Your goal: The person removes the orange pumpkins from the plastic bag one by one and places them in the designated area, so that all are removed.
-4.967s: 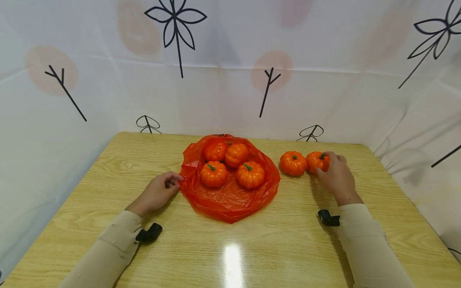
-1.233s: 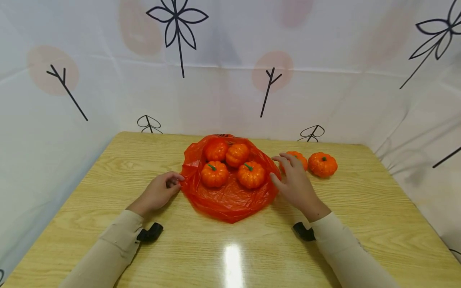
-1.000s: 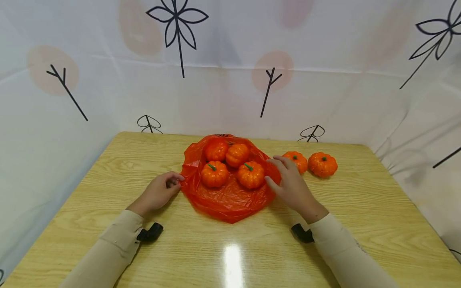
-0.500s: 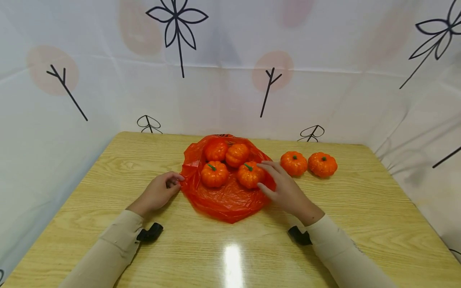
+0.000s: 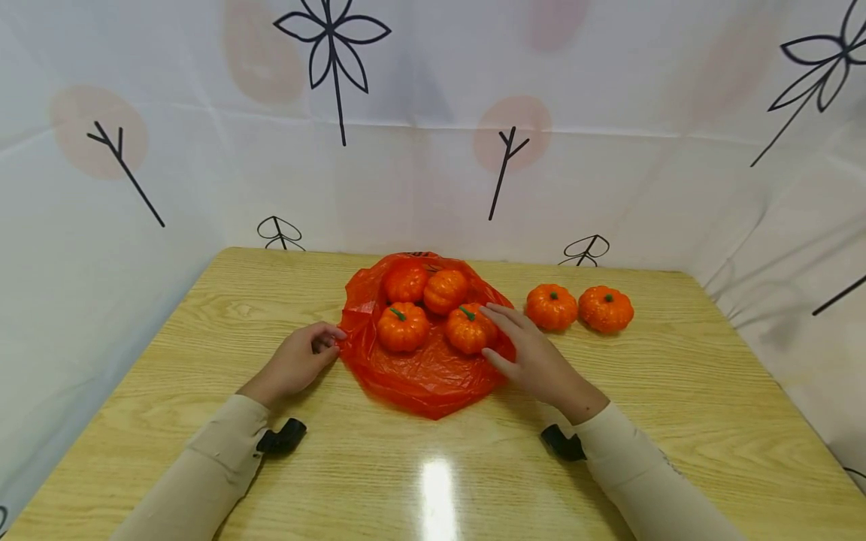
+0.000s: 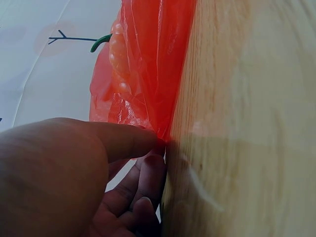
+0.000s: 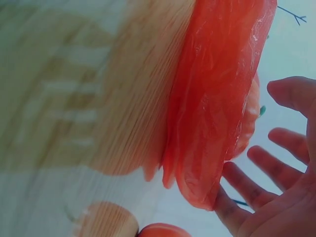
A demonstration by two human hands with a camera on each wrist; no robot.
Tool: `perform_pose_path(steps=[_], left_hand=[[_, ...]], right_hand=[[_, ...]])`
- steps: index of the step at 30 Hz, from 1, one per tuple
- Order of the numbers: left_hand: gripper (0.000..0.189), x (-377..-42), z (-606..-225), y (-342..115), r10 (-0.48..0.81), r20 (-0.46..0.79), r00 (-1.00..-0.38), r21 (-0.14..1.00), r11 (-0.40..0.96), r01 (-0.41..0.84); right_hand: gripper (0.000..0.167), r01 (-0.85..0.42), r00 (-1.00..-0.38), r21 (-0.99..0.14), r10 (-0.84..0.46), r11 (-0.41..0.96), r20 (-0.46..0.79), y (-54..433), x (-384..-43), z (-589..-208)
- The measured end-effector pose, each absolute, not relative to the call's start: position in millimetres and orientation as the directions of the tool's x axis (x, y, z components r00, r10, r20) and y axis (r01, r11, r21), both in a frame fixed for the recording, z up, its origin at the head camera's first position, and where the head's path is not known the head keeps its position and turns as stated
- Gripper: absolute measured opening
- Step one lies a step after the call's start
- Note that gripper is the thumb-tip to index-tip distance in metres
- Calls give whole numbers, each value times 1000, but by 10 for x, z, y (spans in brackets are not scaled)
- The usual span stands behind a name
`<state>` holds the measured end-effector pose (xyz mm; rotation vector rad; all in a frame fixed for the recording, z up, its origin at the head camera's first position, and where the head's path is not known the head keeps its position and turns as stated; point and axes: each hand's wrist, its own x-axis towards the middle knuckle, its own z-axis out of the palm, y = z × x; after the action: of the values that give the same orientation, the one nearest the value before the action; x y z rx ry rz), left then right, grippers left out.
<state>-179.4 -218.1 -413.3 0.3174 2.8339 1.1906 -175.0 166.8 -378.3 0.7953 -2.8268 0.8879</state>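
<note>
A red plastic bag (image 5: 433, 391) lies spread with its mouth up, and several small orange pumpkins sit inside, among them a front-left one (image 5: 402, 329) and a front-right one (image 5: 465, 334) with green stems. My left hand (image 5: 298, 362) pinches the bag's left edge down at the tabletop; the left wrist view shows the red film (image 6: 160, 64) gathered at the fingertips. Over the bag's right rim reaches my right hand (image 5: 536, 364), its spread fingers close to the front-right pumpkin. In the right wrist view its fingers (image 7: 271, 165) stand apart beside the film, gripping nothing.
Two more orange pumpkins, a nearer one (image 5: 551, 308) and a farther-right one (image 5: 607, 310), stand side by side on the wooden table (image 5: 352, 473), right of the bag. A patterned white cloth (image 5: 419, 180) hangs behind the table's back edge.
My right hand has let go of the far-right pumpkin and moved left to the bag, where the right rim now sits slightly farther in. My left hand stays put.
</note>
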Motion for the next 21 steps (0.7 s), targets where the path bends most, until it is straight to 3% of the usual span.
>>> perform_pose_path(steps=[21], left_hand=[[20, -1784, -4128, -2175, 202, 30, -979, 722, 673, 161]], right_hand=[[67, -522, -846, -504, -493, 688, 203, 1660, -1747, -3811]])
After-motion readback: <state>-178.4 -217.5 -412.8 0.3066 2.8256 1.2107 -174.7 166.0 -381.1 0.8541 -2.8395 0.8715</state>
